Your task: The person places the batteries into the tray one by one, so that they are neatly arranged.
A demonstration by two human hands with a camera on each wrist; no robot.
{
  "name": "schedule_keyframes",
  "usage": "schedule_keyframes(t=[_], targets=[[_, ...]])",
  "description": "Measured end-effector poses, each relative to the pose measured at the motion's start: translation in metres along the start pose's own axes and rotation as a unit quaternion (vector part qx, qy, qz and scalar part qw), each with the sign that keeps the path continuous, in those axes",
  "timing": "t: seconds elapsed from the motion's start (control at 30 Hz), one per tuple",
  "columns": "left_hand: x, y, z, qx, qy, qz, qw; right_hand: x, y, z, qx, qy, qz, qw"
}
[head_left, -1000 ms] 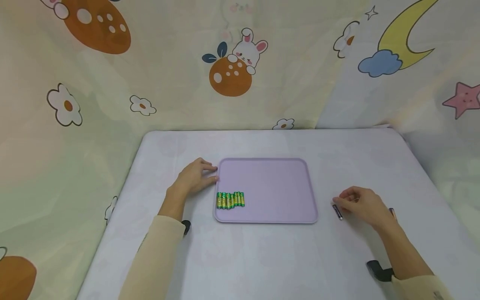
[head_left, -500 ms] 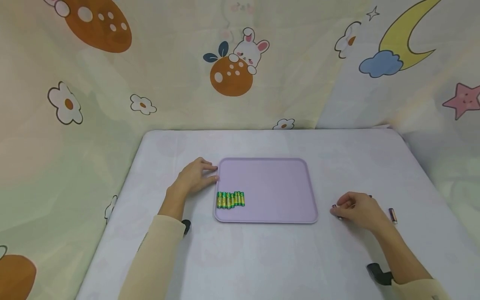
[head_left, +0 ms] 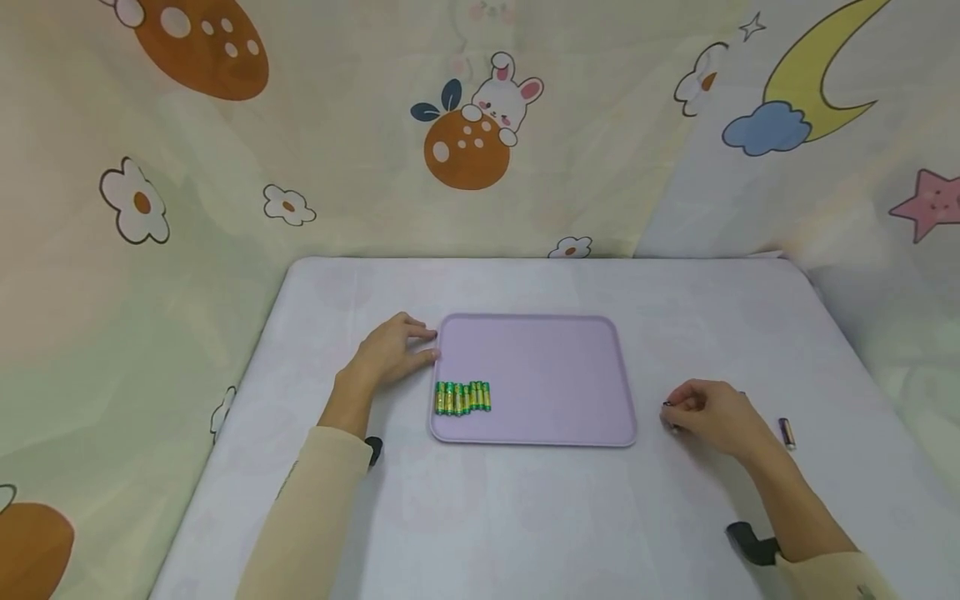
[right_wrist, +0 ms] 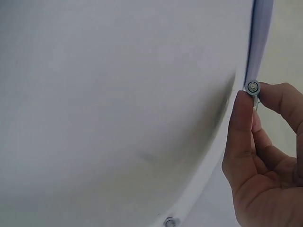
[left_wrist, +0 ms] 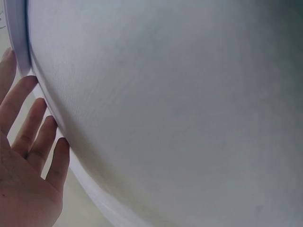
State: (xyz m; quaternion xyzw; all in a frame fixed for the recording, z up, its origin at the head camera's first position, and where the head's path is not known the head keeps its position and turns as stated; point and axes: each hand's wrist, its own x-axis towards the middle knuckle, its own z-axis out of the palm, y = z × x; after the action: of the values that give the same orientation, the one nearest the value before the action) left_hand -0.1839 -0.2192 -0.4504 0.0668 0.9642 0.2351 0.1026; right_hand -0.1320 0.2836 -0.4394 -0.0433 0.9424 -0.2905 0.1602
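Observation:
My left hand (head_left: 388, 350) lies at the left side of a light purple tray (head_left: 540, 367), its fingertips at the rim. In the left wrist view its fingers are spread and fairly straight beside the tray edge (left_wrist: 18, 33). Several green-and-gold batteries (head_left: 459, 398) form a side-by-side row in the tray's lower left. Right of the tray, my right hand (head_left: 712, 415) pinches a small battery between thumb and finger. The right wrist view shows that battery (right_wrist: 253, 87) end-on; in the head view the fingers mostly cover it.
Another dark battery (head_left: 787, 433) with a copper-coloured end lies right of my right wrist. A small tip of something dark shows just behind that hand. A white cloth (head_left: 540, 517) covers the table, and a printed curtain (head_left: 360, 125) hangs behind it.
The dark battery that lay visible under my right fingertips is now pinched and mostly hidden by them. My right hand has shifted slightly. The left hand and the battery row stay put.

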Motion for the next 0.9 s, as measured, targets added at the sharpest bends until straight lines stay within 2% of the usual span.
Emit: schedule_keyframes(t=[0.27, 0.5, 0.9], targets=[[0.001, -0.001, 0.001, 0.003, 0.0, -0.007, 1.0, 0.009, -0.024, 0.001, 0.062, 0.001, -0.023, 0.9978], [0.003, -0.002, 0.004, -0.002, -0.001, -0.015, 0.9999, 0.022, -0.05, 0.01, 0.126, -0.012, -0.046, 0.9909], [0.003, -0.003, 0.001, 0.003, -0.002, -0.012, 0.9999, 0.048, -0.093, 0.039, 0.135, -0.022, -0.068, 0.9882]])
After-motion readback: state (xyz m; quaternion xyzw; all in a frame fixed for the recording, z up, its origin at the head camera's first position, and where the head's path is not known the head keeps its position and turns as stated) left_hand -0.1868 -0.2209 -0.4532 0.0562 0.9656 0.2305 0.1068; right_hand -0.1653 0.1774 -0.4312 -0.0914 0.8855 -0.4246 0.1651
